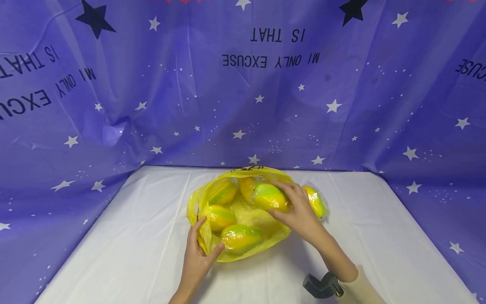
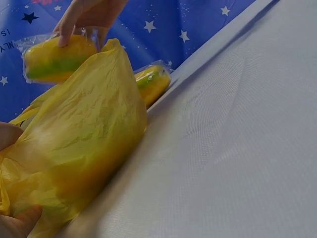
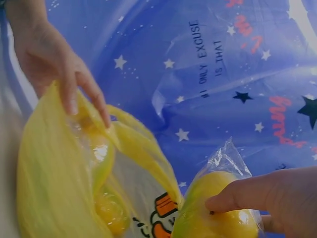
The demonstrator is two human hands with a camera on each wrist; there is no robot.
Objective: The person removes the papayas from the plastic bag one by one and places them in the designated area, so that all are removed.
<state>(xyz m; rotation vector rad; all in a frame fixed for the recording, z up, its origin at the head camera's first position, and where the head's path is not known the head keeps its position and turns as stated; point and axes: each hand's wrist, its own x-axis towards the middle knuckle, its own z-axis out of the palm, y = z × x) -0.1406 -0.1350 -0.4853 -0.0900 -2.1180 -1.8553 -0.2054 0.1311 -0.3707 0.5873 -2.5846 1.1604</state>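
Mango-like fruit (image 1: 270,197), yellow and green in a clear wrapper, is clamped between the thumb and fingers of my right hand (image 1: 300,211). I hold it over the mouth of a yellow bag (image 1: 271,242), at about two o'clock from the bag's centre – above the rim, as the left wrist view shows. Nearest to me, at about five o'clock, are my pale sleeve (image 1: 360,287) and a dark wrist device (image 1: 320,286).

At eight o'clock, my left hand (image 1: 197,249) grips the bag's rim, thumb and fingers bent about the thin plastic.

Inside the bag are four more wrapped pieces: a second fruit (image 1: 241,238) at six o'clock, a third fruit (image 1: 222,218) at nine, a fourth fruit (image 1: 222,193) at about half past ten, and a fifth fruit (image 1: 246,189) just past twelve, partly covered by the one I hold.

Outside, at three o'clock, a sixth fruit (image 1: 317,202) lies on the white table (image 1: 379,253), just beyond my right hand and partly hidden by it.

Farthest off, at twelve o'clock, hangs a purple backdrop (image 1: 288,126) with white and black stars – its black lettering upside down from where I am.
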